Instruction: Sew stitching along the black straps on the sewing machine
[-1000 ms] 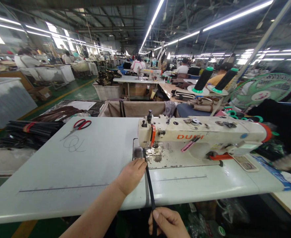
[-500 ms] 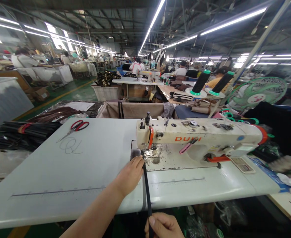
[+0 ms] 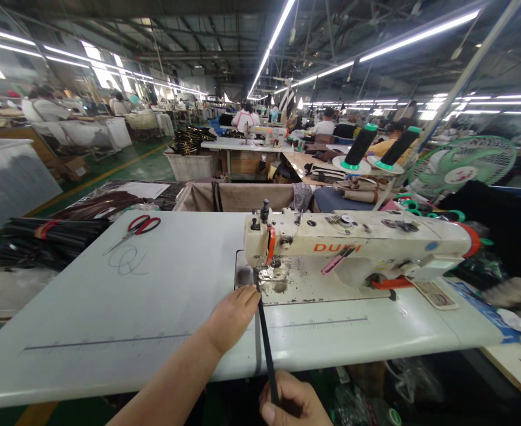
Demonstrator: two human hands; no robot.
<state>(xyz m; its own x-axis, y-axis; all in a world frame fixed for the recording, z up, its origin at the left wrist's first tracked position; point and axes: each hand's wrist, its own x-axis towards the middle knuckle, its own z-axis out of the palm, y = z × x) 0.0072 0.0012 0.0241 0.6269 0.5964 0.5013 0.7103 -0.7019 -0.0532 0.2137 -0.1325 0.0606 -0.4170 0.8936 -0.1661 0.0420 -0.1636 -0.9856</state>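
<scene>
A narrow black strap (image 3: pixel 266 336) runs from under the needle area of the sewing machine (image 3: pixel 358 245) down over the table's front edge. My left hand (image 3: pixel 238 310) is closed on the strap just in front of the presser foot, fingertips pressed together at its edge. Below the table edge, my right hand (image 3: pixel 293 399) grips the strap's lower part between thumb and fingers. The strap's far end is hidden at the machine, and its lower end is out of sight by my right hand.
Red-handled scissors (image 3: pixel 136 229) lie at the table's (image 3: pixel 87 313) back left. Bundled black straps (image 3: pixel 47 236) are heaped left of it. Two black thread cones (image 3: pixel 362 147) and a green fan (image 3: pixel 462 168) stand behind the machine. A fabric-lined bin (image 3: pixel 251 195) adjoins the far edge.
My left hand has slid slightly toward me, baring more strap near the presser foot. My right hand's grip on the strap has shifted, with its thumb now lower.
</scene>
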